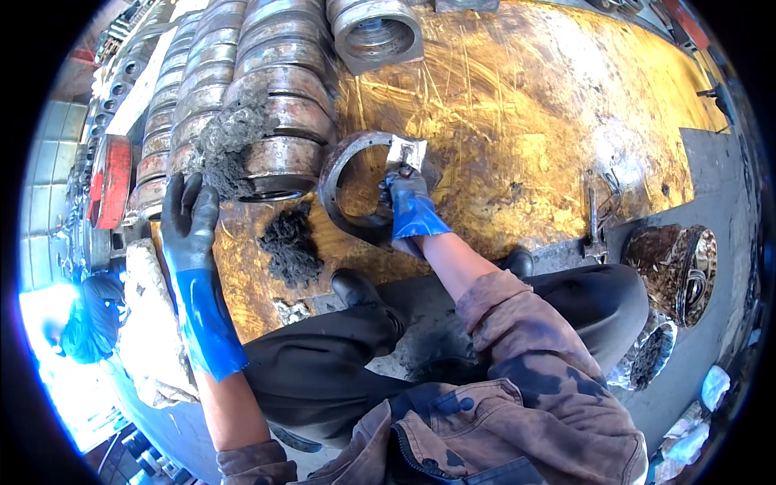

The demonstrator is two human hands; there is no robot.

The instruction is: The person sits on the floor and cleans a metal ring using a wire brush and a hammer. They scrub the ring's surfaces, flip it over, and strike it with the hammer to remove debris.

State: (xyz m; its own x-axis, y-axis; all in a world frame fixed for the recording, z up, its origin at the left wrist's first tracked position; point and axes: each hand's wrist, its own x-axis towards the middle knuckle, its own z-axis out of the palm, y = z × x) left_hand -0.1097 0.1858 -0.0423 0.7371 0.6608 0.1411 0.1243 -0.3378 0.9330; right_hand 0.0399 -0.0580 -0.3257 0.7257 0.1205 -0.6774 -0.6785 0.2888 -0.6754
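My left hand, in a black-and-blue glove, is open with its fingers stretched out. It is just left of a clump of grey fibrous waste on the stacked metal rings. My right hand, gloved the same way, is closed at the right side of a thick metal ring on the yellow-brown board. By its fingertips is a pale, shiny rectangular piece; whether that is part of the ring or held separately, I cannot tell. Dark fibrous waste lies between my hands.
Beyond the ring is a square-flanged metal housing. A red ring stands at the left, above a whitish sack. At right are a metal tool, a rusty container and a bag of dark material. Another person is far left.
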